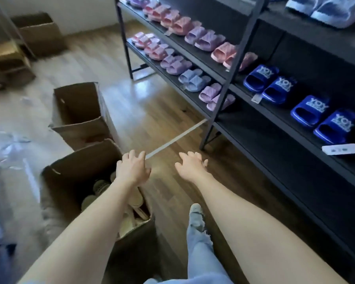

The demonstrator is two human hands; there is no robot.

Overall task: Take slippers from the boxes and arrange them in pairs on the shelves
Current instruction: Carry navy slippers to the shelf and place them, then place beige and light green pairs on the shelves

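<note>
Empty-handed between cardboard box and shelves
The left hand hovers with loose fingers over the open box's far rim, above beige slippers inside; the right hand hangs over the wooden floor, near slipper pairs in pink, purple and blue

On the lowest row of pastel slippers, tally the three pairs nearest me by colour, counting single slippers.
Lilac slippers: 4
Light blue slippers: 2
Total: 6
</note>
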